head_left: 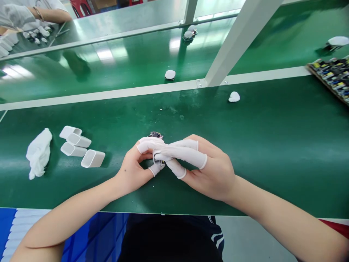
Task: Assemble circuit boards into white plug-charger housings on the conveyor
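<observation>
Spanning the view, the green tabletop (261, 145) lies under the right hand (201, 163), its hold hidden behind bunched fingertips, and the left hand (137, 165), gripping a small open-ended casing (158, 162). Slack pinching could drop it; crooked pressing might bend the circuit parts (156, 135) just beyond.

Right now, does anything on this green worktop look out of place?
Two minor oddities: a crumpled white cloth-like bundle lies left of four hollow white housings, and a few tiny pale specks mark the green worktop. No damage is apparent.
</observation>
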Tool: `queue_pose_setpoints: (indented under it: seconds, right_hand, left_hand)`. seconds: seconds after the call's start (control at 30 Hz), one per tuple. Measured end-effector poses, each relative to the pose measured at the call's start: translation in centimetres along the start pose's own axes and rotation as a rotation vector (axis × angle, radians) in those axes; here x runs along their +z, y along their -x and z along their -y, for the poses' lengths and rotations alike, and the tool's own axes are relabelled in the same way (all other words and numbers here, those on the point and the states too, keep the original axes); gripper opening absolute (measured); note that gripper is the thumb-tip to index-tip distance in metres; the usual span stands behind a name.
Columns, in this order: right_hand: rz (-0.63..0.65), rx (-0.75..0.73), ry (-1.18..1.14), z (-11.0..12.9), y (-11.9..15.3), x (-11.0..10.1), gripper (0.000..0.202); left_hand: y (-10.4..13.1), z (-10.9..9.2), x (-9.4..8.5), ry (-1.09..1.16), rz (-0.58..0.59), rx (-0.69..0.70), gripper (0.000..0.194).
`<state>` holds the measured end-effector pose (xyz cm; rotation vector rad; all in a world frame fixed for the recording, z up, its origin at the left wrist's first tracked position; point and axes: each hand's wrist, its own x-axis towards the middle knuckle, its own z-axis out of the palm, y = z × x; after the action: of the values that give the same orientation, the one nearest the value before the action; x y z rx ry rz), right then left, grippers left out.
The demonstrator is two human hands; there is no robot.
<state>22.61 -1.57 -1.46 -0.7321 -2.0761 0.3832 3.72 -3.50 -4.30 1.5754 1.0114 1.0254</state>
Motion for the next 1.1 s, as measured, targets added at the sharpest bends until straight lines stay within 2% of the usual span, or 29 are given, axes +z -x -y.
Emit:
queue_pose_setpoints:
  seconds: [0.17, 0.27, 0.57, 0.83, 0.93, 1.1]
  right_hand:
    - [-0.019, -0.136, 0.083, -0.5, 0.3, 0.2, 0.025]
    - [-0.021, -0.165, 0.087, -0.8, 0.5, 0.2, 0.029]
    - [-0.009, -0.055, -0.004, -0.7, 0.0, -0.1, 0.025]
    - [-0.145, 0.083, -0.050, -0.3, -0.6, -0.6, 0.025]
    - [-0.151, 0.069, -0.056, -0.4, -0.7, -0.7, 0.025]
    - [-0.082, 0.039, -0.067, 0.0, -0.7, -0.7, 0.028]
  left_hand:
    - [0.0, 0.1, -0.1, -0.047, 0.014, 0.039, 0.034]
    - [0.0, -0.1, -0.2, -0.105, 0.025, 0.055, 0.032]
    - [-0.4, -0.8, -0.5, -0.175, 0.081, 0.028, 0.034]
    - [-0.4, 0.2, -0.6, -0.113, 0.090, -0.092, 0.033]
    - [-0.4, 0.3, -0.5, -0.064, 0.085, -0.075, 0.033]
    - [-0.4, 0.1, -0.5, -0.070, 0.068, -0.071, 0.035]
